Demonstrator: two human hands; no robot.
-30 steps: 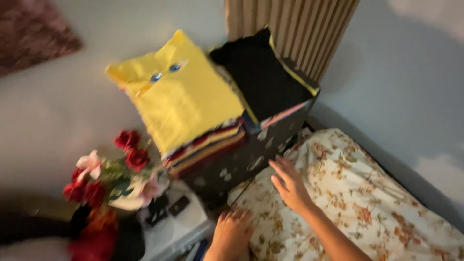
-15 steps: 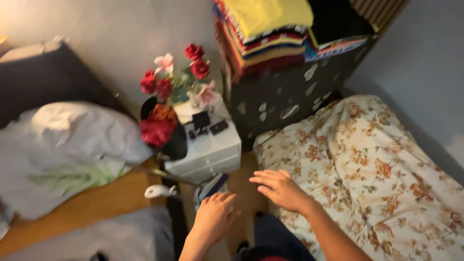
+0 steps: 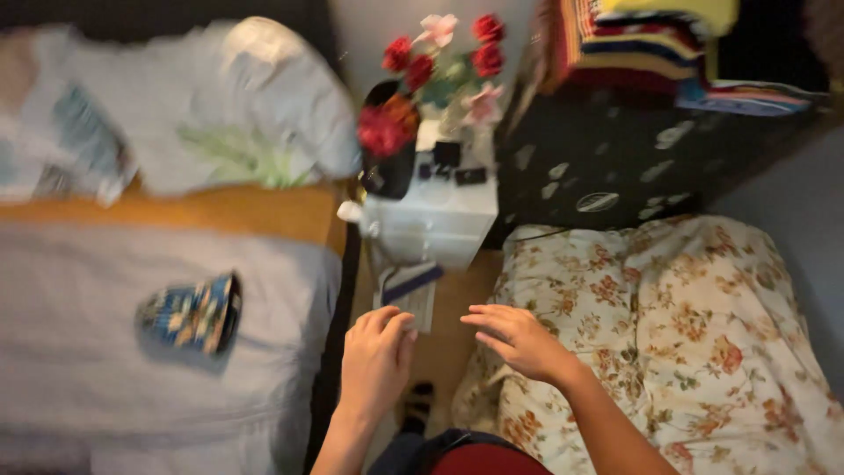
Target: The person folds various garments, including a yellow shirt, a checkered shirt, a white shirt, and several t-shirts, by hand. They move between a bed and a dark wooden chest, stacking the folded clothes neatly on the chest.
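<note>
Hands hover empty: our left hand (image 3: 376, 352) loosely curled, right hand (image 3: 519, 339) spread at three o'clock over the cream floral-print quilt (image 3: 686, 334), untouched.

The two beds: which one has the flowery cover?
The bed on the right, under the right hand; its cover is cream with reddish flowers. The left bed has plain grey sheets.

Matt floral cloth bedspread (image 3: 686, 334); smooth white plastic drawer unit (image 3: 435, 224).
</note>
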